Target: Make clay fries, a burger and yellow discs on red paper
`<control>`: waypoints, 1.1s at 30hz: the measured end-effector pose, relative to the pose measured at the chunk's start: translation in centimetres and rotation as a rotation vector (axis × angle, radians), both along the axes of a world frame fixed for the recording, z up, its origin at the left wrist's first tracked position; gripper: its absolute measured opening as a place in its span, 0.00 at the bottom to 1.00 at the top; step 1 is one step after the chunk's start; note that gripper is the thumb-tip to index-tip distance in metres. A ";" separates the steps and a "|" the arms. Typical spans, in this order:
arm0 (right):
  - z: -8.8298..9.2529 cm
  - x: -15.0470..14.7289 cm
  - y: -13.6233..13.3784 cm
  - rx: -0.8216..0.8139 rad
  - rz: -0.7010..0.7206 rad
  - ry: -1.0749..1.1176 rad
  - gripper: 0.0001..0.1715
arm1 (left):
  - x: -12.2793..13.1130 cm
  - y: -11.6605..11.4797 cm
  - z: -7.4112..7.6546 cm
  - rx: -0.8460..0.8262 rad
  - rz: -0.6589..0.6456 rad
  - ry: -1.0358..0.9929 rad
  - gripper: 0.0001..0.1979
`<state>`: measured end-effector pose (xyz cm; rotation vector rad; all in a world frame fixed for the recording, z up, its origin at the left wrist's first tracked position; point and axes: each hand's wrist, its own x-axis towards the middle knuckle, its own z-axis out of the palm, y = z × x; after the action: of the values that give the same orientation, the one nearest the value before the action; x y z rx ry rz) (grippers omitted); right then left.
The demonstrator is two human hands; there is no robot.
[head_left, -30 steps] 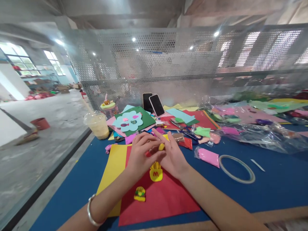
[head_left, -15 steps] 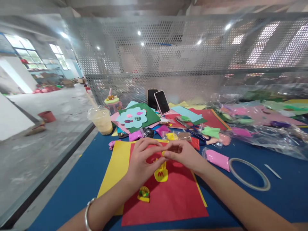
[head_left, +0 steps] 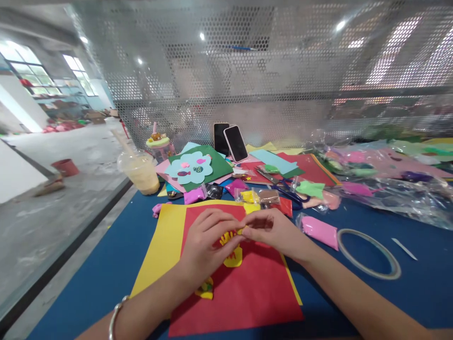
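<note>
A small piece of yellow clay [head_left: 240, 231] is pinched between the fingertips of my left hand [head_left: 211, 238] and my right hand [head_left: 271, 230]. Both hands are closed in a pinch, and their tips meet. Just beneath them, on a red sheet [head_left: 244, 302], lies a yellow clay fries box [head_left: 232, 259] with a red M and thin yellow strips at its top; my left fingers cover part of it. A little clay burger [head_left: 205, 289] rests nearer to me, partly behind my left forearm. The red sheet overlaps a yellow sheet [head_left: 155, 252].
Clay packets, such as a pink one [head_left: 319, 232], lie beyond and right of the sheets, with scissors [head_left: 288, 191] among them. A tape ring [head_left: 368, 255] lies at right. Two phones [head_left: 236, 143] lean at the back. A drink cup [head_left: 143, 174] stands at the left edge.
The view has tilted down and shifted slightly. My fingertips stay together around the yellow clay, and my left forearm now covers more of the burger.
</note>
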<state>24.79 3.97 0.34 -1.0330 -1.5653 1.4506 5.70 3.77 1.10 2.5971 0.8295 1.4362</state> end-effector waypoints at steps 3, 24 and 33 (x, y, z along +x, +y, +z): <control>0.1 0.3 0.0 0.056 0.012 -0.038 0.10 | 0.1 -0.2 0.1 -0.003 -0.017 0.034 0.05; 0.4 0.7 -0.2 0.118 -0.072 0.020 0.13 | 0.3 -0.6 0.4 -0.441 0.052 -0.102 0.13; 0.4 1.6 0.6 0.214 -0.220 -0.070 0.14 | -0.3 0.2 1.1 -0.509 0.181 -0.500 0.06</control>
<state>26.37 4.57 0.78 -1.0995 -1.5631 1.0839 5.35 3.97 2.18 1.7337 1.1744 1.5591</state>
